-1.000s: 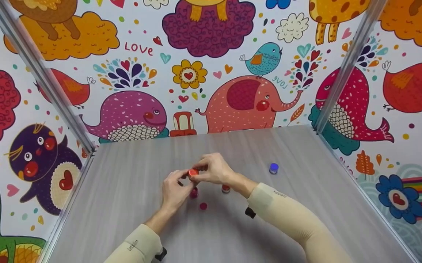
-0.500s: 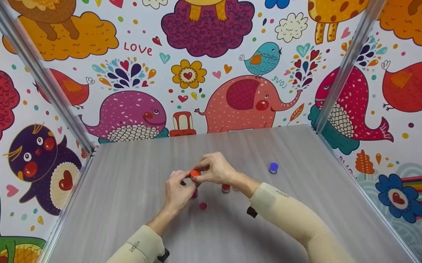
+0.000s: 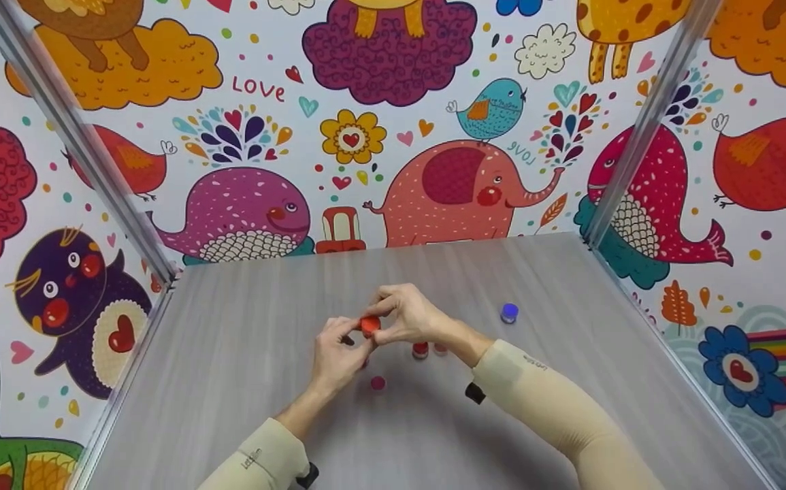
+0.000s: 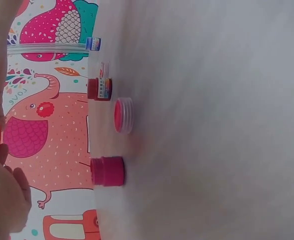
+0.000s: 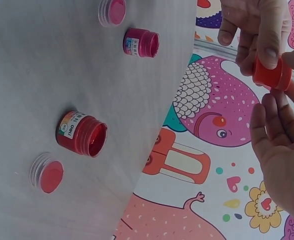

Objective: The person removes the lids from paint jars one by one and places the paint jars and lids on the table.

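Above the table, both hands meet on a small orange-red paint jar point(image 3: 369, 325). My left hand point(image 3: 338, 354) grips the jar's body with thumb and fingers, seen best in the right wrist view. At its other end, where the lid sits, my right hand point(image 3: 410, 316) pinches the jar point(image 5: 269, 75); whether the lid is loose I cannot tell. Below the hands stands an uncapped magenta paint jar point(image 5: 139, 43), mostly hidden in the head view. Its lid point(image 3: 378, 383) lies nearer the front. An uncapped red paint jar point(image 5: 82, 132) stands beside its own lid point(image 5: 47, 173).
A capped blue paint jar point(image 3: 510, 313) stands apart at the right of the grey tabletop point(image 3: 250, 327). Patterned wall panels point(image 3: 256, 197) enclose the back and sides, joined by metal corner posts point(image 3: 627, 156).
Both hands have shifted slightly to the right with the orange-red paint jar between them. The red jar's lid shows more beside the right forearm. The other jars stay put.
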{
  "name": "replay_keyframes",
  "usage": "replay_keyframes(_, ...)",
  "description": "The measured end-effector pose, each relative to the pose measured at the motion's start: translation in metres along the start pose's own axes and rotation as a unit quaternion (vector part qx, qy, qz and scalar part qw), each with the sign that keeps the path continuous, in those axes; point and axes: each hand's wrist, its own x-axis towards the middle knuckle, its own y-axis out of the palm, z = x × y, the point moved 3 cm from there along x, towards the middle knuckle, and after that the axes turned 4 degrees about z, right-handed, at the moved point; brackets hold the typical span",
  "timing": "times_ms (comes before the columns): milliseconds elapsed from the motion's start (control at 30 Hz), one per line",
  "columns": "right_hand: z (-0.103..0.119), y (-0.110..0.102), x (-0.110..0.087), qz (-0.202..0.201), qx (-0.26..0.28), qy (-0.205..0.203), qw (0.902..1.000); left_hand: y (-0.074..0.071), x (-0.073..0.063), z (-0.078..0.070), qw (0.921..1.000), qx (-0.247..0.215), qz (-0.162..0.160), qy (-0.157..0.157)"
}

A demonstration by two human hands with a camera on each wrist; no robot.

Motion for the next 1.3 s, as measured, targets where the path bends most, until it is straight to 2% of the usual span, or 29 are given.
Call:
replay_keyframes(400, -0.003, -0.002, -0.005, 0.0, 0.002, 0.003, 1.0, 0.004, 0.002, -0.004, 0.9998, -0.001, 0.009, -0.018)
replay_keyframes(600, -0.006, -0.005, -0.011, -0.042, 0.015, 0.029, 0.9986, 0.005, 0.003, -0.009, 0.9996, 0.003, 0.013, -0.025)
replay_keyframes(833, -0.004, -0.008, -0.018, -0.091, 0.003, 0.034, 0.9952, 0.005, 0.003, -0.014, 0.9994, -0.011, 0.003, -0.033)
replay_keyframes(1100, -0.004, -0.005, -0.022, -0.089, 0.031, 0.043, 0.9946, 0.007, 0.0, -0.014, 0.9985, -0.021, 0.013, -0.048)
replay_keyframes(1300, -0.004, -0.004, -0.023, -0.092, 0.036, 0.045, 0.9941, 0.009, 0.0, -0.014, 0.999, -0.026, 0.012, -0.035)
